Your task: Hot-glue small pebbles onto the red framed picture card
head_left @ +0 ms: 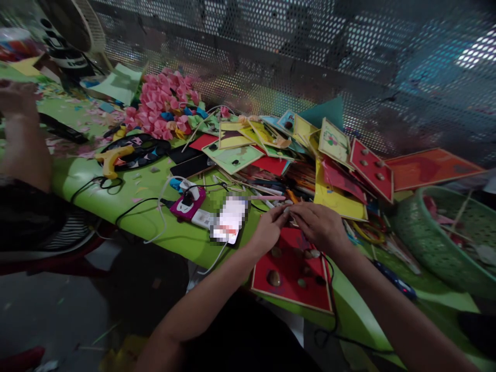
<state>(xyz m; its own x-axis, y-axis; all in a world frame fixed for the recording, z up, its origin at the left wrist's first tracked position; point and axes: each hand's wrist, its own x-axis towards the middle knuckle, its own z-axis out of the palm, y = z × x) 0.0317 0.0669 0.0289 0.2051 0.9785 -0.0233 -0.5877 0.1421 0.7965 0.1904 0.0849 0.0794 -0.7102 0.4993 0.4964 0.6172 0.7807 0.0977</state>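
My left hand (271, 226) and my right hand (321, 226) meet fingertip to fingertip above the far edge of a red board (289, 294). Both are closed in a pinch around something small and pale, too small and too covered to name. The board has a thin wooden border and lies at the table's near edge. Several stones rest on it, among them a large brown stone (274, 278) and a small greenish stone (301, 282). My wrists and fingers hide its upper part.
Left of my hands are a lit phone (231, 219) and a purple power strip (188, 204) with cables. Behind lie framed cards (236, 157), pink paper pieces (163, 101) and a yellow glue gun (114, 157). A green basket (422, 232) stands right. Another person's arm (25, 150) is far left.
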